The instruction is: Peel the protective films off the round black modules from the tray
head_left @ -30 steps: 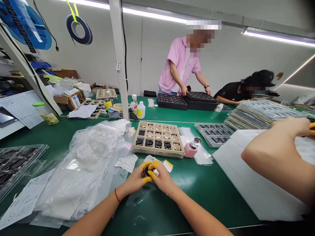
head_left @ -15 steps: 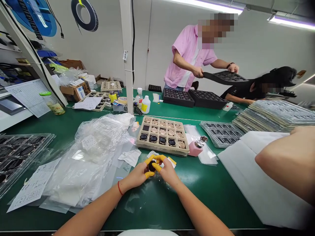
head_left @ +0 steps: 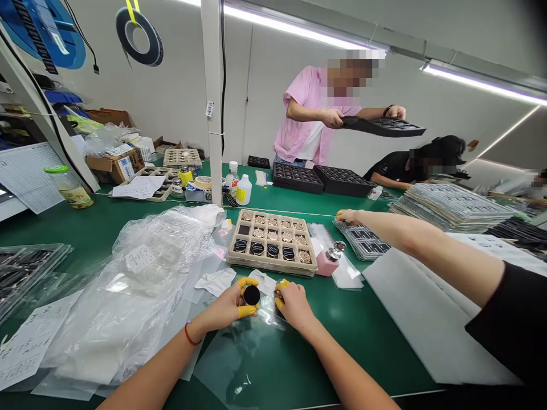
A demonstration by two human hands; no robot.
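Note:
My left hand [head_left: 228, 304], with yellow finger cots and a red cord at the wrist, grips a round watch head [head_left: 252, 295] by its edge, black face toward me. A little to the right, my right hand [head_left: 294, 306] has its yellow-tipped fingers closed; what they hold is mostly hidden. Clear plastic film [head_left: 270, 310] shines between the hands. Just beyond lie white wipes [head_left: 217, 281] and a beige compartment tray [head_left: 273, 266] of watch heads, some rose-gold, some black-faced. A pink pump bottle [head_left: 328, 263] stands at the tray's right corner.
Bulky plastic bags [head_left: 128, 296] cover the left side. A co-worker's bare arm [head_left: 427, 242] reaches in from the right to clear trays [head_left: 370, 244]. White foam sheets [head_left: 414, 307] lie beneath it. Across the bench, a person in pink [head_left: 305, 114] holds a black tray [head_left: 384, 126].
My hands have moved apart; the watch head now sits in the left alone. The co-worker's arm has stretched forward to the clear trays. The whole view has shifted.

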